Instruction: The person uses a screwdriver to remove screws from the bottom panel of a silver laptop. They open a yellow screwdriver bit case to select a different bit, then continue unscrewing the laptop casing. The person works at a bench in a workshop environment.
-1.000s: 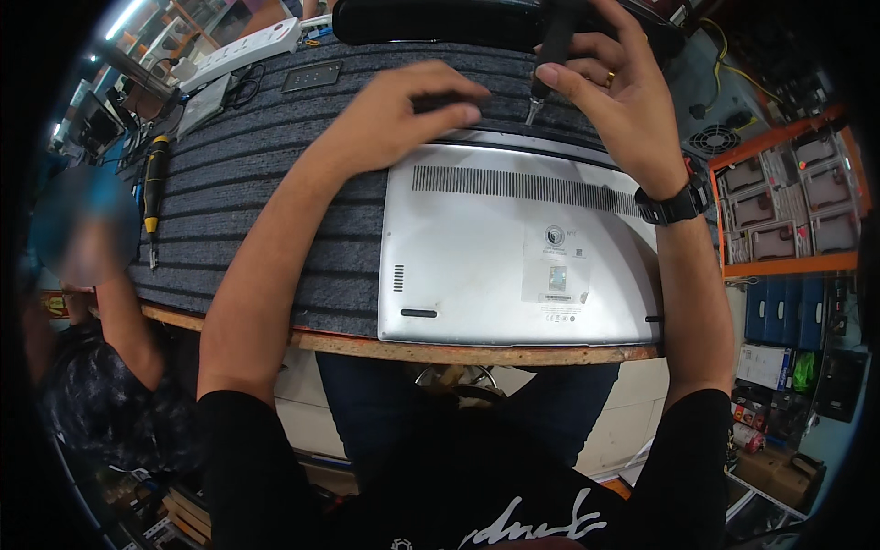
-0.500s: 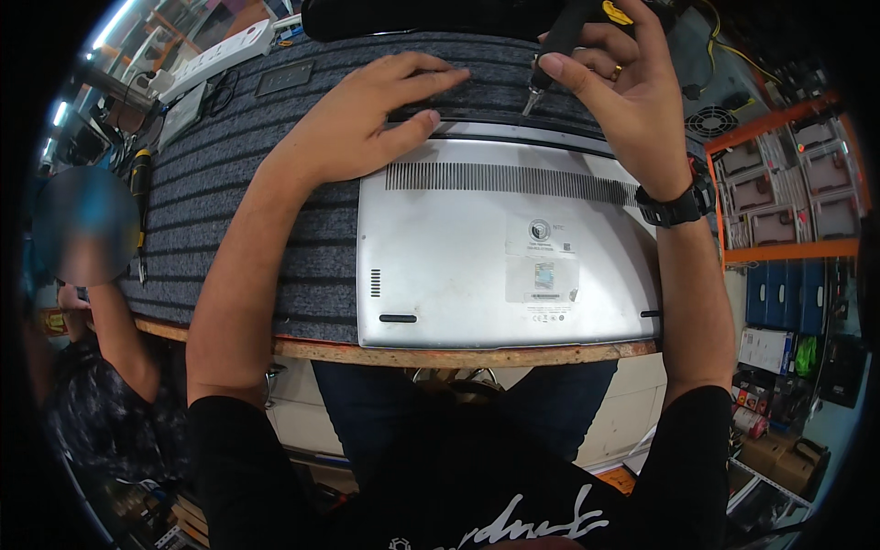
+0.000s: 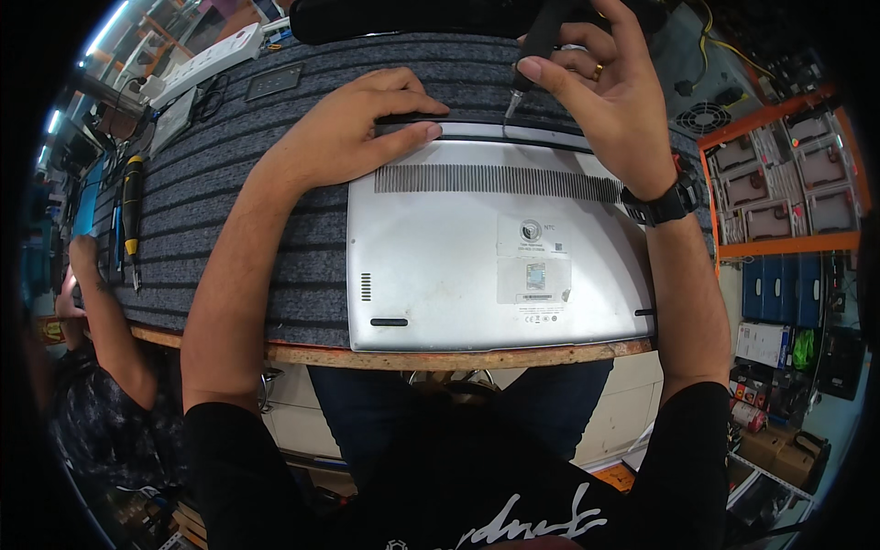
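Head view: left hand loosely spread, touching silver laptop; right hand grasping dark screwdriver by handle.

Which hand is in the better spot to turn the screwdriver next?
Probably the right hand: it holds the screwdriver, tip down by the far edge of the laptop. The left hand holds no tool and lies near the far-left corner.

On the desk, along its near edge, a laptop; at its far left corner, left hand; at its far edge, a screwdriver in right hand. Well left, another screwdriver; behind that, a power strip; far right, a rack.
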Demonstrator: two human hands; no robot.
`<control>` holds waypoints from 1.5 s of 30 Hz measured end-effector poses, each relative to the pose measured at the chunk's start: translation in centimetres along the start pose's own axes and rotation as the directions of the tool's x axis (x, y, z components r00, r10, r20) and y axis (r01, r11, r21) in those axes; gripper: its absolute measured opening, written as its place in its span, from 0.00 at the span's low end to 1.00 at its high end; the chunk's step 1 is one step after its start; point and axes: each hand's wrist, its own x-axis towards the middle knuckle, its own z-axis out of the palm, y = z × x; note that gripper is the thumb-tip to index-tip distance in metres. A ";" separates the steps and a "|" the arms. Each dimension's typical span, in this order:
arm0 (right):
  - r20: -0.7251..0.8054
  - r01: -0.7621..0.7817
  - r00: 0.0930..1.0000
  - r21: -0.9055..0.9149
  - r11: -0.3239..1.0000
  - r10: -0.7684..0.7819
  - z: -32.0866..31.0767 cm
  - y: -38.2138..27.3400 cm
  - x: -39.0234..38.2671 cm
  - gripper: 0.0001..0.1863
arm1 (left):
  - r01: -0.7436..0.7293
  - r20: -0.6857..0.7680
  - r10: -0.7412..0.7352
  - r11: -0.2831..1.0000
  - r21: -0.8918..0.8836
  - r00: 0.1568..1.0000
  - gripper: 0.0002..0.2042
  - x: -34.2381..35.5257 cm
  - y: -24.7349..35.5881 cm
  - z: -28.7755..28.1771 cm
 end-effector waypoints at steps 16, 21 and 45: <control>-0.005 -0.001 1.000 -0.124 0.992 0.000 0.0 -0.2 0.0 0.43 | -0.011 -0.009 0.011 1.000 0.012 1.000 0.16 -0.1 -0.1 0.0; -0.020 -0.056 0.998 -0.116 0.992 0.054 0.9 -2.0 -0.1 0.43 | -0.010 -0.016 0.010 1.000 0.002 1.000 0.15 -0.2 -0.3 0.2; 0.091 0.115 0.990 -0.063 0.991 -0.110 0.0 0.5 0.9 0.35 | -0.030 -0.010 0.030 1.000 0.006 0.999 0.15 -0.1 -0.2 0.1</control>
